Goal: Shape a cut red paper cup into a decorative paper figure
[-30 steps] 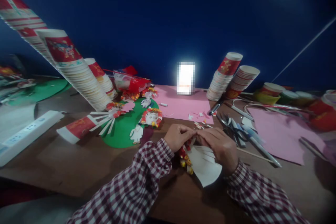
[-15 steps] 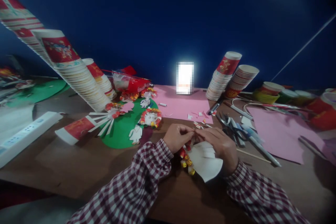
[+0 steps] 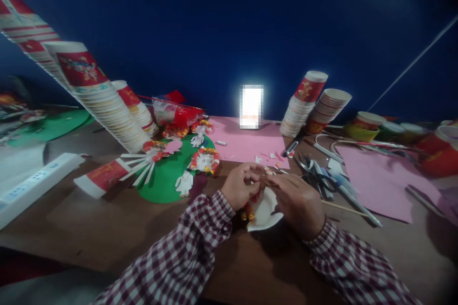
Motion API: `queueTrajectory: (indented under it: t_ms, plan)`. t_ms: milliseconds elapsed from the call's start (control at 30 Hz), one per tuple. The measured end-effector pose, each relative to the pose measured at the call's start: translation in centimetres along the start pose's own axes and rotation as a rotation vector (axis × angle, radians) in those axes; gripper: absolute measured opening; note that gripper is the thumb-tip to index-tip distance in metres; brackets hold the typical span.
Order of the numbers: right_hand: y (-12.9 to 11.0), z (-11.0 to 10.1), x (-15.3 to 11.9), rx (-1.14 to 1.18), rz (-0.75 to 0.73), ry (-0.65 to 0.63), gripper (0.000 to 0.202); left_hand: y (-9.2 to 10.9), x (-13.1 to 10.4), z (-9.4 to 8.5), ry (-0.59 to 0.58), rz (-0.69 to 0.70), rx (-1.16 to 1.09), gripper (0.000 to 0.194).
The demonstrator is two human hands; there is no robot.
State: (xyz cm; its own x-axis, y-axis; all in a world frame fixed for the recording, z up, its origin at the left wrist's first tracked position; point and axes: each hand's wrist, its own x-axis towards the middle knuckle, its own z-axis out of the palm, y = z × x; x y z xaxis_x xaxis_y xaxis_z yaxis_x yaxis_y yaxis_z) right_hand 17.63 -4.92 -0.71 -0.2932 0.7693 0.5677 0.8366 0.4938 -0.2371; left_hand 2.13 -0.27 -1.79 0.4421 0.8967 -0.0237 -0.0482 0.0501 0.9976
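Observation:
A cut paper cup (image 3: 265,209), white inside with curled red and yellow strips on its left, is between my two hands near the table's front. My left hand (image 3: 240,186) has its fingers bent round the cup's upper left part. My right hand (image 3: 299,200) is closed on the cup's upper right side, its fingertips close to those of my left hand. Both hands hide part of the cup.
Tall cup stacks (image 3: 103,100) lean at the left, with more stacks (image 3: 298,105) at the back right. A green sheet (image 3: 161,186) bears paper figures. Scissors (image 3: 327,182) and pens lie right, beside a pink sheet (image 3: 379,186).
The cup has turned between my hands, and its white opening now points more to the lower left and looks narrower. My left fingers have lifted and spread a little.

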Motion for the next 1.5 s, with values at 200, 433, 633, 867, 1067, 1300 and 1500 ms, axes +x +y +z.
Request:
queueTrajectory:
  t_ms: [200, 433, 633, 867, 1067, 1300, 1500]
  plan:
    - [0.13, 0.24, -0.02, 0.001, -0.017, -0.040, 0.023, 0.11, -0.09, 0.06, 0.025, 0.080, 0.091, 0.036]
    - [0.22, 0.13, -0.06, 0.024, -0.034, -0.030, 0.022, -0.29, 0.05, 0.09, 0.002, 0.017, 0.036, 0.041]
    - [0.09, -0.06, -0.06, -0.005, -0.036, -0.021, 0.018, -0.42, 0.19, -0.04, -0.004, -0.058, 0.008, 0.034]
    - [0.01, 0.12, -0.13, -0.017, -0.032, 0.023, 0.018, -0.43, 0.30, -0.05, 0.020, -0.126, 0.000, 0.035]
    - [-0.08, 0.03, 0.03, -0.019, -0.030, 0.038, 0.019, -0.59, 0.41, -0.02, 0.037, -0.142, -0.060, 0.033]
    - [0.03, 0.40, -0.17, -0.022, -0.025, 0.060, 0.016, -0.61, 0.43, -0.04, 0.044, -0.105, -0.114, 0.032]
    - [-0.06, 0.49, -0.02, -0.054, -0.040, 0.062, 0.017, -0.45, 0.26, -0.12, 0.052, -0.093, -0.130, 0.034]
